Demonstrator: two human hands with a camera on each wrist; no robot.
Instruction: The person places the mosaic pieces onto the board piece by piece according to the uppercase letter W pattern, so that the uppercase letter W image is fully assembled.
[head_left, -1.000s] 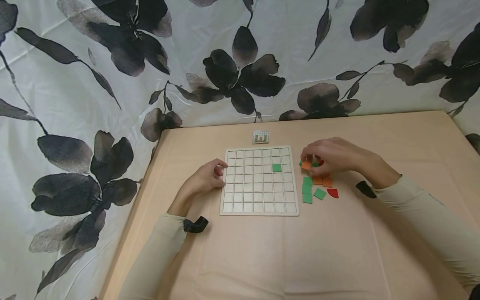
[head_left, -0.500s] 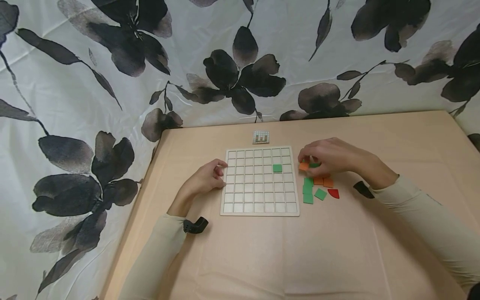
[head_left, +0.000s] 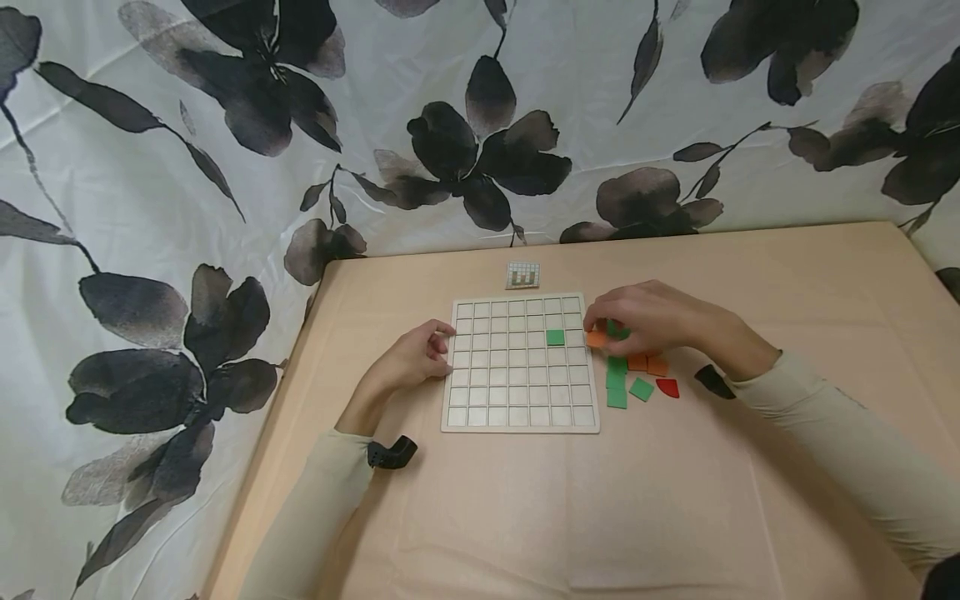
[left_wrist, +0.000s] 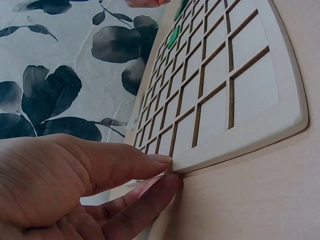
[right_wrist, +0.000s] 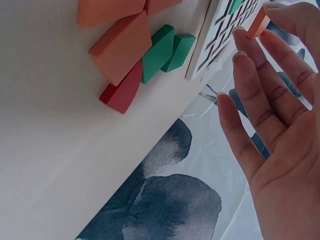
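A white board with a raised square grid lies on the table, one green square tile set in its upper right part. At the board's left edge, my left hand pinches the rim between thumb and fingers, close up in the left wrist view. My right hand holds an orange square tile between thumb and fingertips, over the board's right edge. Below that hand lie loose tiles: green squares, orange squares and a red rounded piece. Some tiles are partly hidden under the hand.
Just beyond the board lies a small card printed with a grid pattern. The wooden table ends at a white curtain with dark flowers, behind and to the left.
My right hand has moved left from the loose tiles to the board's right edge, carrying the orange tile. The left hand has stayed at the board's left rim.
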